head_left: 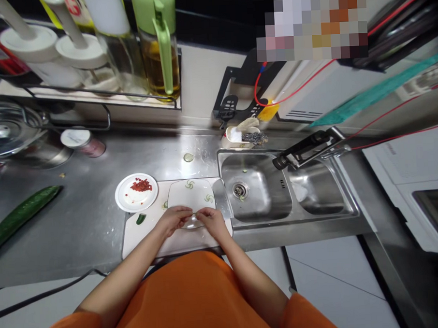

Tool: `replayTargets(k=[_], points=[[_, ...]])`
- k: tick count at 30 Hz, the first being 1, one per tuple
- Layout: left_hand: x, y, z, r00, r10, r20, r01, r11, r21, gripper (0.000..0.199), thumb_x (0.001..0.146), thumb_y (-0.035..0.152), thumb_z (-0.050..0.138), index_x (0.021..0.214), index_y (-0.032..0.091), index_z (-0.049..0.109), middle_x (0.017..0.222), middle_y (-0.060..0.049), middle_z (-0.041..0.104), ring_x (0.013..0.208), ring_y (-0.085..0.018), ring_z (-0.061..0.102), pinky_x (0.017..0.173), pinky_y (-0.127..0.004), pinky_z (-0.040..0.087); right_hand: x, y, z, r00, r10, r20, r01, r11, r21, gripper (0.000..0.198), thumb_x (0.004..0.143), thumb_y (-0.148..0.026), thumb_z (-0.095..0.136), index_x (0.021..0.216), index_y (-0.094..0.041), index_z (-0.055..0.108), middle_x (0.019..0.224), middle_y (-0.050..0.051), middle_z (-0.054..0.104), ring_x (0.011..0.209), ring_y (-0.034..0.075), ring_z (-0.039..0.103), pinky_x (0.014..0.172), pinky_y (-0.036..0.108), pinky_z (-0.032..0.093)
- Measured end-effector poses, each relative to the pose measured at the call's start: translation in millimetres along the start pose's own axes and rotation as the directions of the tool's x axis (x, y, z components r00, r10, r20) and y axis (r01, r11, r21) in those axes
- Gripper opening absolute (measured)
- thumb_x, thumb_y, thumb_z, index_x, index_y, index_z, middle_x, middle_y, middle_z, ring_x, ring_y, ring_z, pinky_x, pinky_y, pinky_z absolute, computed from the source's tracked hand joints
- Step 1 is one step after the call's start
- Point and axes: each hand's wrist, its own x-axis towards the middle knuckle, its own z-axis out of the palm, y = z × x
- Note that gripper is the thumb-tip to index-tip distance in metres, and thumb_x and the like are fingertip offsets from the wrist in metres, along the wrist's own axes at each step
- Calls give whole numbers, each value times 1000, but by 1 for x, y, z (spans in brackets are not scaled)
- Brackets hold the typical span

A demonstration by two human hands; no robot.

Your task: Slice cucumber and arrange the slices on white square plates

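My left hand (176, 219) and my right hand (211, 219) meet over the near edge of a square white plate (180, 194) with green swirls. Both hands are closed in a pinch, fingertips almost touching. Between them shows a thin, green-edged cucumber slice (194, 214), largely covered by the fingers. The plate rests on a white cutting board (142, 240). Left of my left hand, a short cucumber piece (140, 219) lies on the board. A cleaver (223, 197) lies at the plate's right side, its handle not visible.
A round white plate (121, 199) holds chopped red bits. A whole cucumber (21, 216) lies at the far left, near a steel pot (55, 154) and a small canister (91, 144). The double sink (267, 195) with its faucet (309, 150) is on the right. Bottles stand on a rack (107, 94).
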Motion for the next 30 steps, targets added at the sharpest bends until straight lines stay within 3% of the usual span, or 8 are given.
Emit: replayTargets(k=[3, 6, 9, 13, 16, 19, 30], points=[[2, 0, 0, 995, 95, -32, -88, 983, 163, 30, 59, 31, 68, 83, 13, 64, 52, 3, 55, 48, -8, 49, 44, -19, 30, 0, 4, 2, 1000, 23, 4, -22, 998, -57, 20, 75, -29, 54, 70, -18, 70, 65, 1, 66, 61, 13, 56, 58, 22, 40], [2, -1, 1, 974, 223, -42, -191, 906, 379, 23, 65, 29, 64, 83, 15, 65, 53, 3, 57, 50, -9, 52, 50, -21, 37, 0, 6, 4, 999, 52, -18, -54, 983, -175, 18, 75, -26, 54, 70, -18, 70, 63, 0, 65, 60, 12, 55, 58, 21, 38], [1, -5, 2, 934, 357, -33, -283, 790, 545, 18, 69, 28, 60, 82, 17, 65, 61, 2, 63, 54, -11, 56, 58, -23, 42, -1, 4, 4, 999, 44, -21, -49, 933, -357, 17, 75, -23, 54, 68, -20, 70, 64, 0, 65, 63, 12, 55, 65, 21, 38], [1, -12, 4, 868, 495, 37, -360, 577, 734, 14, 73, 26, 58, 82, 20, 66, 73, 0, 67, 66, -13, 60, 65, -23, 43, -5, -1, 6, 998, 48, -34, -58, 802, -595, 17, 78, -26, 54, 73, -22, 71, 73, 2, 66, 76, 15, 54, 72, 25, 36], [1, -15, 4, 845, 519, 128, -384, 421, 822, 13, 77, 25, 54, 83, 20, 65, 78, -1, 69, 72, -14, 60, 67, -24, 41, -10, -2, 10, 997, 64, -48, -79, 700, -710, 19, 80, -30, 53, 77, -23, 71, 83, 6, 64, 88, 20, 51, 68, 26, 35], [0, -17, 4, 842, 511, 175, -380, 329, 865, 14, 81, 25, 51, 85, 21, 64, 83, -2, 69, 77, -15, 61, 69, -25, 40, -13, -1, 13, 998, 52, -47, -69, 653, -754, 21, 83, -31, 51, 81, -23, 70, 88, 7, 62, 93, 23, 47, 67, 28, 33], [1, -28, 4, 812, 522, 261, -392, 155, 907, 20, 85, 23, 44, 92, 19, 62, 92, -5, 65, 86, -17, 58, 76, -28, 41, -21, 4, 18, 999, -37, -38, -6, 639, -769, 15, 84, -32, 53, 91, -23, 64, 94, 8, 57, 98, 24, 41, 66, 29, 30]])
